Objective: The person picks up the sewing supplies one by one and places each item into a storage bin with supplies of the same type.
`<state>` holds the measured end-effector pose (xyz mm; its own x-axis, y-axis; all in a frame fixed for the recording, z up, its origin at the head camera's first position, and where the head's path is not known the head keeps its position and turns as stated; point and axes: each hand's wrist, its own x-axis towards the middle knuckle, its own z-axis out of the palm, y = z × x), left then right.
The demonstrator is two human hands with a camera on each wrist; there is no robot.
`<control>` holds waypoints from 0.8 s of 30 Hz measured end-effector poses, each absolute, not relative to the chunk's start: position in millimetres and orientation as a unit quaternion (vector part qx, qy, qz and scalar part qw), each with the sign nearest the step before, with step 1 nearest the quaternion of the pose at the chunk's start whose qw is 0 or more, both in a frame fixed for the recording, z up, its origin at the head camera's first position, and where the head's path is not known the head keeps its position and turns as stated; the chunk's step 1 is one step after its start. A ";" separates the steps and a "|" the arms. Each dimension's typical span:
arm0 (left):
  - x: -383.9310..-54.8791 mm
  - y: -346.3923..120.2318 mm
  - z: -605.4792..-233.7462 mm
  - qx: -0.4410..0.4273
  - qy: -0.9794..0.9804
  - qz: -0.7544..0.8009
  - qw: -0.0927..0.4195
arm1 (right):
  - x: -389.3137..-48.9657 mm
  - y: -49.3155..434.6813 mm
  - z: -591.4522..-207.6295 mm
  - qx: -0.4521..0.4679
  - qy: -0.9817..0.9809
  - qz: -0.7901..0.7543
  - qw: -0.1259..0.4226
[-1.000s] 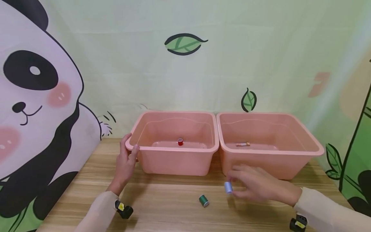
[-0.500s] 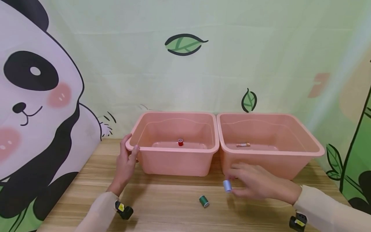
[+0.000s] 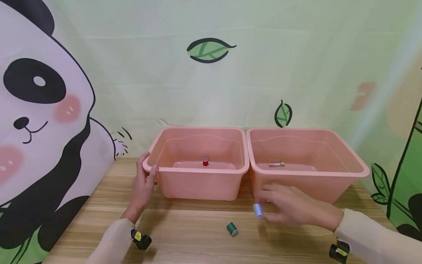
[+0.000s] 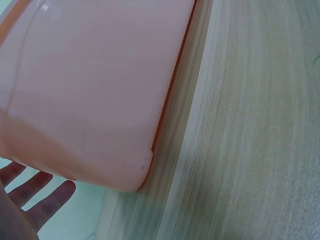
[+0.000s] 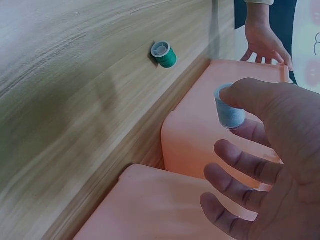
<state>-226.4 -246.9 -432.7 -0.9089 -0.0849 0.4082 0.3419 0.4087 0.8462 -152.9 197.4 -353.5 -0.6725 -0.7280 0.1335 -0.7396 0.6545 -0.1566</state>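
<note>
Above the table (image 3: 184, 231), a pale blue spool (image 3: 258, 211) is pinched by the right hand (image 3: 290, 206), between thumb and, apparently, index finger, the others spread. The corner of the left pink bin (image 3: 201, 186) is gripped by the left hand (image 3: 143, 186). A green spool (image 3: 232, 228) is seen nearby.

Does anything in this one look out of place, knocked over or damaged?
Nothing looks spilled or broken. The only slight oddity is the green spool lying on its side on the table, while the red spool stands upright inside the left bin. The pale blue spool is pinched in the right hand.
</note>
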 end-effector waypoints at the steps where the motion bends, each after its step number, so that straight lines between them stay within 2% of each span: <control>1: -226.3 -246.7 -432.4 -0.078 -0.816 -0.538 0.197 | -153.0 197.0 -352.3 0.404 -0.909 0.100 0.027; 14: -225.7 -245.6 -431.5 -0.077 -0.813 -0.543 0.196 | -156.7 195.4 -329.9 0.427 -0.895 0.127 0.013; 24: -224.8 -245.8 -430.1 -0.086 -0.810 -0.545 0.198 | -160.8 191.1 -307.5 0.427 -0.893 0.141 0.030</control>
<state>-224.8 -245.8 -430.1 -0.9068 -0.0763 0.4147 0.3554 0.3909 0.8491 -160.8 191.1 -307.5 -0.6336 -0.7539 0.1739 -0.7708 0.5956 -0.2264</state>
